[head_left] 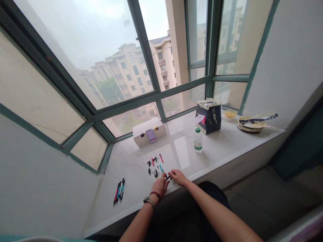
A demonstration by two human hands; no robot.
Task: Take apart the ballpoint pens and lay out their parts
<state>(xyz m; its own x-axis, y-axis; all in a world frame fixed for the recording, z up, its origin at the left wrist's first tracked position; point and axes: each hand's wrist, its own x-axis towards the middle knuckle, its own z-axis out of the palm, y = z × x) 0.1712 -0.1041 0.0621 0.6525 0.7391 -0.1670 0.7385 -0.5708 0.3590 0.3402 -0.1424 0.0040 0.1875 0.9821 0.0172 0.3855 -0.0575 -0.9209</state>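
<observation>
Low over the front edge of the white sill (141, 195), my left hand (159, 186) closes on a dark pen barrel (167, 178). My right hand (178, 177) pinches at the barrel's other end; whether a smaller piece sits in those fingertips is too small to tell. Just beyond my hands lie loose pen parts: a teal barrel (161, 168), a red barrel (161, 158), black grips (149, 171) and tiny bits I cannot make out. Off to the left, several whole pens (119, 191) with red, teal and black bodies lie side by side.
A white box (148, 131) with a purple item (151, 136) leaning on it stands by the window. To the right are a green-capped water bottle (198, 140), a dark paper bag (209, 117), a yellow bowl (230, 114) and a round takeaway bowl (249, 125).
</observation>
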